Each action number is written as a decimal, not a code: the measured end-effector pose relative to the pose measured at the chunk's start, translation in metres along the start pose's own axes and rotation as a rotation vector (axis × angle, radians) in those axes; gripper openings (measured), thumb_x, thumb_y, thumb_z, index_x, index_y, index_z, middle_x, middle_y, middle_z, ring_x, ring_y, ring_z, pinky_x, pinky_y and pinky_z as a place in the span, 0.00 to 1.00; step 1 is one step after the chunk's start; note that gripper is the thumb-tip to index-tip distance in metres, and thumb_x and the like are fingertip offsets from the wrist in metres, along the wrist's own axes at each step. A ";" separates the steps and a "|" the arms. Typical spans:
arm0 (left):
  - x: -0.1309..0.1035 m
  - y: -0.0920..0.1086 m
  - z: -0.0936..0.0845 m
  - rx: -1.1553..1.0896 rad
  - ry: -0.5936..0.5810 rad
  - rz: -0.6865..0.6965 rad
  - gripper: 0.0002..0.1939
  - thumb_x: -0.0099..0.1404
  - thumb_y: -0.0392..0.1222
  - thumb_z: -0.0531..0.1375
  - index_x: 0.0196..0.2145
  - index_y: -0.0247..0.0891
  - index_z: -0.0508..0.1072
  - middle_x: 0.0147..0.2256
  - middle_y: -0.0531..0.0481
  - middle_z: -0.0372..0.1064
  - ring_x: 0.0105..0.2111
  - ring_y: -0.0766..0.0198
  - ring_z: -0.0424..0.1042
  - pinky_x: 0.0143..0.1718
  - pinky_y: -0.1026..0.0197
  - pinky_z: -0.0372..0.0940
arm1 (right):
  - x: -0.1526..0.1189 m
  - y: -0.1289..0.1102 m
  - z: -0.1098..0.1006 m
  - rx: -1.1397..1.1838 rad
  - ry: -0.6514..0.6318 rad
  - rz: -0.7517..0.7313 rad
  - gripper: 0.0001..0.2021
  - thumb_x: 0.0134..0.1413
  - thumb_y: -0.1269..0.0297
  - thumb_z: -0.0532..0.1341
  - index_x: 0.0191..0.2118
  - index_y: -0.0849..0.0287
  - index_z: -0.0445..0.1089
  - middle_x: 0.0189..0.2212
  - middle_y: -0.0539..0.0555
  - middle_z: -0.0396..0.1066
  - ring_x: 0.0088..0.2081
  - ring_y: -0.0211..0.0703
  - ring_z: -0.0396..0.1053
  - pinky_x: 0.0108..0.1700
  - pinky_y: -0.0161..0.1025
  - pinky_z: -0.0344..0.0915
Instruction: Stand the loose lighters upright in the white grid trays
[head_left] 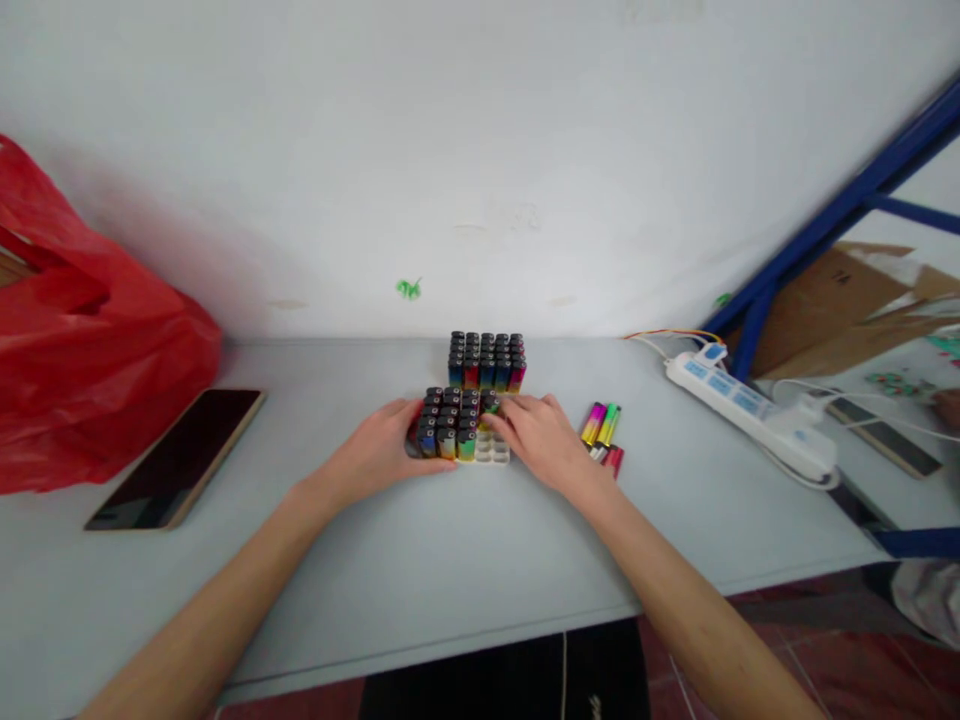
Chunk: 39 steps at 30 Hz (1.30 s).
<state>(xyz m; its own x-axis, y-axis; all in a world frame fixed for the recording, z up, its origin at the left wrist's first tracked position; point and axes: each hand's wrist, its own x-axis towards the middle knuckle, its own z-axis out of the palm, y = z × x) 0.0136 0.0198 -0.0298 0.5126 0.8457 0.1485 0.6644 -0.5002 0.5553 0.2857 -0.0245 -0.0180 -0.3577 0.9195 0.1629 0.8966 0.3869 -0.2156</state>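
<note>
Several lighters (448, 420) with black tops and coloured bodies stand upright in rows in a white tray (493, 452). Empty pockets show at the tray's front right. My left hand (382, 447) is closed around the tray's left side, its thumb along the front edge and its other fingers partly hidden behind the lighters. With fingers pinched, my right hand (536, 432) grips one lighter (490, 403) over the right part of the tray; the lighter's lower end is hard to make out. Loose lighters (600, 425), pink, green and red among them, lie to the right of that hand.
A second block of upright lighters (487, 362) stands behind the tray, near the wall. On the left are a dark phone or tablet (178, 460) and a red plastic bag (90, 340). A white power strip (750, 410) with cables lies right, beside a blue metal frame (825, 230).
</note>
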 end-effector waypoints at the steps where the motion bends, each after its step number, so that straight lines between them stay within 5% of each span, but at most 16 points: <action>1: 0.000 -0.001 0.001 0.004 -0.001 0.001 0.34 0.57 0.65 0.75 0.54 0.43 0.78 0.49 0.42 0.83 0.49 0.41 0.83 0.56 0.44 0.77 | 0.000 -0.002 0.000 -0.004 -0.019 -0.004 0.18 0.85 0.53 0.54 0.47 0.59 0.75 0.43 0.61 0.82 0.44 0.54 0.80 0.50 0.47 0.65; 4: -0.001 -0.005 0.001 -0.004 -0.007 0.008 0.34 0.58 0.65 0.74 0.54 0.42 0.78 0.50 0.42 0.83 0.51 0.41 0.82 0.58 0.43 0.76 | -0.001 -0.003 -0.002 0.055 -0.014 -0.015 0.15 0.83 0.54 0.58 0.47 0.59 0.75 0.45 0.60 0.82 0.46 0.52 0.79 0.50 0.46 0.64; 8: 0.001 -0.006 0.001 -0.010 0.000 -0.008 0.34 0.56 0.69 0.74 0.51 0.45 0.78 0.50 0.41 0.83 0.51 0.38 0.83 0.57 0.41 0.77 | -0.010 0.016 -0.016 0.210 0.145 0.024 0.16 0.84 0.53 0.55 0.47 0.56 0.74 0.43 0.55 0.82 0.44 0.49 0.79 0.50 0.43 0.64; 13: 0.004 -0.003 0.001 0.028 0.019 -0.035 0.32 0.52 0.73 0.73 0.44 0.48 0.77 0.45 0.43 0.83 0.45 0.37 0.83 0.50 0.42 0.78 | -0.023 0.062 -0.038 0.132 0.342 0.391 0.14 0.83 0.56 0.55 0.50 0.56 0.74 0.32 0.53 0.79 0.37 0.50 0.77 0.43 0.42 0.63; 17: 0.005 -0.002 0.001 0.031 0.011 -0.041 0.31 0.52 0.72 0.72 0.44 0.48 0.77 0.44 0.43 0.83 0.45 0.37 0.84 0.49 0.43 0.79 | -0.037 0.095 -0.044 0.014 0.235 0.683 0.10 0.79 0.60 0.60 0.53 0.58 0.76 0.35 0.56 0.82 0.42 0.53 0.80 0.45 0.42 0.65; 21: 0.004 -0.002 0.001 0.033 0.024 -0.029 0.32 0.52 0.73 0.72 0.44 0.48 0.77 0.44 0.43 0.83 0.46 0.37 0.84 0.51 0.42 0.79 | -0.048 0.112 -0.042 -0.005 0.051 0.803 0.12 0.78 0.58 0.62 0.56 0.59 0.76 0.41 0.61 0.84 0.49 0.55 0.81 0.48 0.42 0.67; 26: 0.004 -0.002 0.001 0.040 0.005 -0.038 0.35 0.53 0.76 0.70 0.46 0.48 0.77 0.46 0.42 0.83 0.48 0.36 0.84 0.54 0.41 0.79 | -0.051 0.117 -0.039 0.010 -0.006 0.818 0.19 0.77 0.51 0.63 0.62 0.57 0.74 0.45 0.62 0.85 0.51 0.56 0.82 0.49 0.42 0.68; 31: 0.004 -0.003 0.002 0.064 0.009 -0.039 0.35 0.53 0.76 0.70 0.46 0.47 0.78 0.46 0.43 0.83 0.47 0.38 0.84 0.55 0.43 0.79 | -0.049 0.117 -0.040 0.028 -0.003 0.787 0.15 0.77 0.59 0.64 0.62 0.58 0.74 0.44 0.59 0.85 0.51 0.53 0.81 0.48 0.40 0.67; 39: 0.004 -0.004 0.002 0.038 0.024 -0.017 0.34 0.52 0.73 0.73 0.48 0.48 0.79 0.45 0.45 0.83 0.45 0.39 0.83 0.52 0.45 0.78 | -0.053 0.112 -0.045 0.140 0.007 0.760 0.18 0.70 0.52 0.71 0.55 0.58 0.77 0.38 0.57 0.85 0.45 0.53 0.82 0.44 0.41 0.68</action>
<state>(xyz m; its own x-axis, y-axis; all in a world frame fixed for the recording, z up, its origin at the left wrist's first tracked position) 0.0140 0.0250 -0.0336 0.4880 0.8582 0.1591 0.6936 -0.4920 0.5261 0.4173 -0.0333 -0.0075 0.3448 0.9359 -0.0726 0.8539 -0.3448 -0.3899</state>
